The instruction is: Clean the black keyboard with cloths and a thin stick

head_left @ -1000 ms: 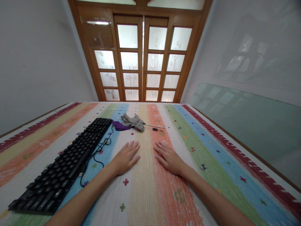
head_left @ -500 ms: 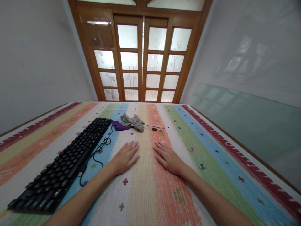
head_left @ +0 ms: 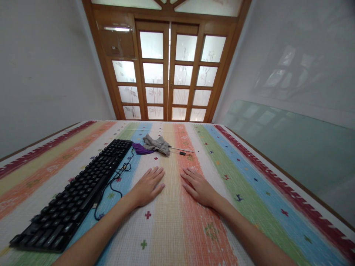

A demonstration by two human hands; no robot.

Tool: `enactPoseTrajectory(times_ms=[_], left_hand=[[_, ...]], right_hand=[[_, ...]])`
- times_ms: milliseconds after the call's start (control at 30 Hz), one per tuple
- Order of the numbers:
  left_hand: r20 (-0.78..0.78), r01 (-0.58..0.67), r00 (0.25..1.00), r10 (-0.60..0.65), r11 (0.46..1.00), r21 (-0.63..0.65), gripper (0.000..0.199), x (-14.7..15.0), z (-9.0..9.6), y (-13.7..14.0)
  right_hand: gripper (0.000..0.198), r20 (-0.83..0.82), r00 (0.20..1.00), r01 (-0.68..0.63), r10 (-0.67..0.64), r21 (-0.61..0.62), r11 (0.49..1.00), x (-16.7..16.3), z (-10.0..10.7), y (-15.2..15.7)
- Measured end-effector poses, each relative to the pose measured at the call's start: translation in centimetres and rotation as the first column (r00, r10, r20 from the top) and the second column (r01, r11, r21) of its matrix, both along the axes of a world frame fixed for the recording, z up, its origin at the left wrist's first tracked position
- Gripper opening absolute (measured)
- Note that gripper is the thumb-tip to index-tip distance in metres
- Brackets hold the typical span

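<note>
My left hand [head_left: 147, 187] lies palm down on the striped tablecloth [head_left: 166, 229], fingers stretched out and holding nothing. Opposite it, my right hand [head_left: 199, 187] also rests flat, its fingers extended and nothing in them. A gap of cloth separates the two. To the left of my left arm a black keyboard [head_left: 80, 192] lies at a slant, its looped cable [head_left: 113, 181] running beside it. Beyond the hands is a crumpled grey cloth [head_left: 157, 144] against a purple cloth [head_left: 142, 149]. Right of these lie a thin rod [head_left: 183, 149] and a small black object [head_left: 182, 153], too small to name.
Wooden doors with frosted panes [head_left: 154, 74] stand past the table's far edge. A white wall [head_left: 50, 66] rises on the left. Along the right side a pale green glass panel [head_left: 294, 136] leans by the wall.
The view has tilted very slightly, so everything sits a few pixels lower. Both hands and the things on the table stay where they were.
</note>
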State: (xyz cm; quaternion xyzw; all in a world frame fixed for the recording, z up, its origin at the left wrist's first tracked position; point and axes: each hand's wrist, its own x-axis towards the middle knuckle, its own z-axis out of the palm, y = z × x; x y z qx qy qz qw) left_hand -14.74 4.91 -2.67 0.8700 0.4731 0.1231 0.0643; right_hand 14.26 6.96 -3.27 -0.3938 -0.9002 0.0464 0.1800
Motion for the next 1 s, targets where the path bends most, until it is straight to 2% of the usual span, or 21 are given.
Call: enactPoseTrajectory(times_ms=[267, 467, 567, 667, 767, 867, 933, 1000], left_hand=[[0.012, 0.007, 1.0, -0.007, 1.0, 0.023, 0.059, 0.0, -0.2, 0.1], [0.07, 0.009, 0.997, -0.011, 0.999, 0.041, 0.048, 0.2, 1.3, -0.2], [0.129, 0.003, 0.991, -0.017, 0.994, 0.107, 0.041, -0.1, 2.2, -0.5], [0.181, -0.09, 0.982, 0.052, 0.974, 0.208, 0.038, -1.4, 3.3, -0.6], [0.236, -0.256, 0.953, 0.188, 0.919, 0.301, 0.035, -3.8, 4.5, -0.6], [0.26, -0.457, 0.887, 0.382, 0.809, 0.37, 0.038, -6.9, 5.7, -0.5], [0.23, -0.583, 0.812, 0.536, 0.731, 0.354, 0.05, -8.9, 6.5, -0.6], [0.175, -0.714, 0.694, 0.698, 0.636, 0.294, 0.065, -10.5, 7.1, -0.6]], right_hand=[[0.048, -0.027, 1.0, 0.005, -0.004, 0.024, 1.0, 0.0, -0.2, 0.1], [0.047, -0.029, 1.0, 0.008, -0.007, 0.027, 1.0, -0.2, -0.1, 0.1], [0.047, -0.02, 1.0, 0.016, -0.015, 0.022, 1.0, -0.2, -0.1, 0.1], [0.048, -0.013, 1.0, 0.007, -0.006, 0.034, 0.999, -0.1, -0.2, 0.2], [0.049, -0.008, 1.0, 0.002, -0.002, 0.036, 0.999, -0.1, -0.3, 0.3], [0.049, 0.003, 1.0, 0.007, -0.007, 0.028, 1.0, -0.2, -0.1, 0.3], [0.049, 0.007, 1.0, 0.007, -0.007, 0.022, 1.0, -0.2, 0.1, 0.2], [0.049, 0.003, 1.0, 0.005, -0.005, 0.018, 1.0, -0.2, 0.1, 0.3]])
